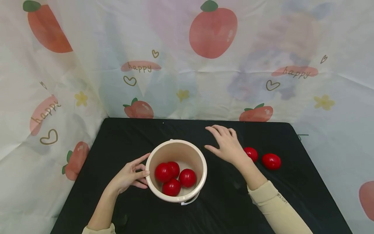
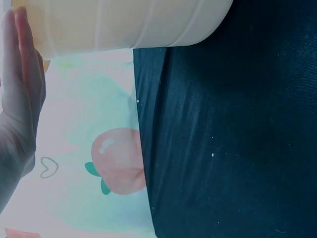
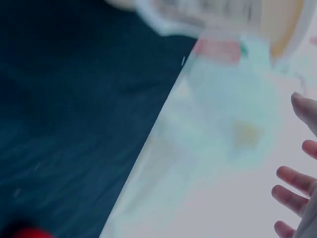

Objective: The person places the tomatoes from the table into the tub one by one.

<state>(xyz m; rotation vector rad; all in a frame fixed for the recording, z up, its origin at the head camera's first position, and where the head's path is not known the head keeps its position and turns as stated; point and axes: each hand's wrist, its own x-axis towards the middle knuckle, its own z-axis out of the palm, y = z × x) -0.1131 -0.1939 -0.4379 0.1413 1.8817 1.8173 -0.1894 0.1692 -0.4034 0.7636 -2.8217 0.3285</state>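
Observation:
A cream bucket (image 1: pixel 176 146) with several shiny red balls (image 1: pixel 187 178) inside stands on the black-covered table. My left hand (image 1: pixel 132 177) rests against its left side, thumb at the rim and the other fingers along the outer wall; the left wrist view shows straight fingers (image 2: pixel 27 54) beside the bucket (image 2: pixel 114 25). To the right of the bucket, my right hand (image 1: pixel 226 143) is raised with its fingers spread toward the bucket, nothing in it. Two more red balls lie behind the right forearm: one ball (image 1: pixel 251 154) partly hidden by it, another ball (image 1: pixel 271 161) farther right.
The bucket's white handle (image 1: pixel 191 199) hangs down at its near side. Black cloth (image 1: pixel 228 208) covers the table, and a printed fruit-pattern curtain (image 1: pixel 181 74) rises along its back and sides.

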